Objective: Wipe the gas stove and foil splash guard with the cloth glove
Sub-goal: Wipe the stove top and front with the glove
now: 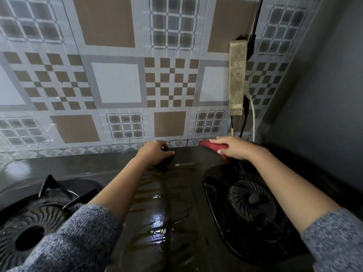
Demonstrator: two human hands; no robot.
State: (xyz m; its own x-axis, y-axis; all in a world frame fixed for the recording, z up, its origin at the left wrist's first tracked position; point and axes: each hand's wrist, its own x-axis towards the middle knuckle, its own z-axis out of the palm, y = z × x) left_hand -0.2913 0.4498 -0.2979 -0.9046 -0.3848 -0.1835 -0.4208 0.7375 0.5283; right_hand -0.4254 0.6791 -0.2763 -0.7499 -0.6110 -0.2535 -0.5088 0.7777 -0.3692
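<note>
From over the person's shoulders, both arms in grey knit sleeves reach across the black stove [167, 213] to its back edge. The right hand [233, 148] lies palm down on a red cloth [213, 147], fingers together and curled over it, pressing it against the stove's rear right corner, just below the patterned foil guard [117, 85]. The left hand [155, 154] rests near the middle of the back edge, fingers bent over something dark; whether it grips that I cannot tell. The stove top gleams wet between the left burner [29, 228] and right burner [253, 201]. A grimy power strip [237, 77] hangs on the guard.
</note>
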